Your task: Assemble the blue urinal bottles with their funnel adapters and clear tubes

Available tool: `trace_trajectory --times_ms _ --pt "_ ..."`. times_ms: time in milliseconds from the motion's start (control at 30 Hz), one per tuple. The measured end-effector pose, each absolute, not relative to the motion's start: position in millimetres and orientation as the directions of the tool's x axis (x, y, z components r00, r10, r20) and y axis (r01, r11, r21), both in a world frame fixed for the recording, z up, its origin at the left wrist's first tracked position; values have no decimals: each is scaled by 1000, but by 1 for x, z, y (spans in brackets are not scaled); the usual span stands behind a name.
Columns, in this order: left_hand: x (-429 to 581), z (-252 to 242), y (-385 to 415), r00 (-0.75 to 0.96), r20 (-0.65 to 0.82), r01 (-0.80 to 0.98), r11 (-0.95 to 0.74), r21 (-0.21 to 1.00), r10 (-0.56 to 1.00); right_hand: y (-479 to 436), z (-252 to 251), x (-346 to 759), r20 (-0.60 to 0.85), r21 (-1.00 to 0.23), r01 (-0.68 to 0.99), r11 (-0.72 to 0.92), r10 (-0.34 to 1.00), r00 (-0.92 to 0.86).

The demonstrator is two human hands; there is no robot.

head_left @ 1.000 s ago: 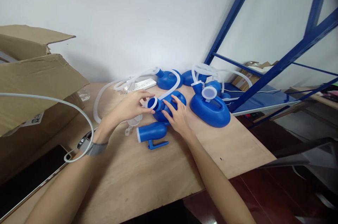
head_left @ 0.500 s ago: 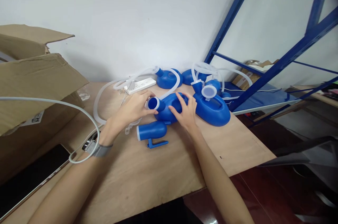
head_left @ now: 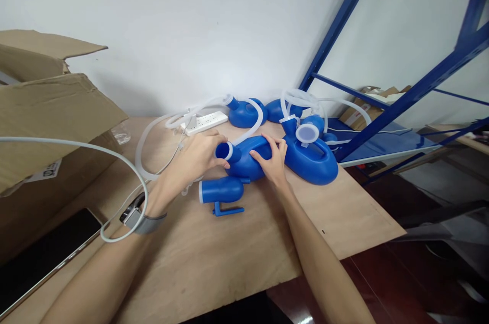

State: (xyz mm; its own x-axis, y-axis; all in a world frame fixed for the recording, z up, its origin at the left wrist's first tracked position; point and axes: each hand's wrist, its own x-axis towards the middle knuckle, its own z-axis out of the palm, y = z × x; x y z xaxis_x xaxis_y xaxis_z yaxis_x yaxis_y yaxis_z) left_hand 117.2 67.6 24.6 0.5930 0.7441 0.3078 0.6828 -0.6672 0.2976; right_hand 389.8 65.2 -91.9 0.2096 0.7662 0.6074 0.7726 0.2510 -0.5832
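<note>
A blue plastic bottle (head_left: 246,157) with an open round neck lies on the wooden table (head_left: 214,247). My left hand (head_left: 194,158) curls its fingers round the neck end. My right hand (head_left: 272,161) is wrapped over the bottle's body from the right. Just in front lies a short blue cylinder piece (head_left: 221,190) with a small clip. To the right sits a larger blue bottle (head_left: 311,161) with a white cap. A watch is on my left wrist.
Clear tubing (head_left: 148,140) loops over the table's back and across an open cardboard box (head_left: 46,110) on the left. A white power strip (head_left: 204,121) and more blue bottles (head_left: 244,112) lie by the wall. A blue metal rack (head_left: 382,110) stands at right.
My right hand slid rightward along the bottle and closed over its body. The bottle shifted slightly toward the right, my left hand staying on the neck.
</note>
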Motion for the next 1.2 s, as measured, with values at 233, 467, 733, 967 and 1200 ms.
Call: trace_trajectory --times_ms 233,467,733,967,1200 --pt "116 20 64 675 356 563 -764 316 646 67 -87 386 620 -558 802 211 749 233" --pt "113 41 55 636 220 654 -668 356 740 61 -86 384 623 -509 841 186 754 210" --pt "117 40 58 570 141 736 -580 348 809 58 -86 379 690 -500 816 290 703 173" --pt "121 37 58 511 134 736 -513 442 849 58 -83 373 693 -508 824 251 688 218" --pt "112 35 62 541 85 631 -471 616 837 56 -81 379 661 -504 831 234 723 197"
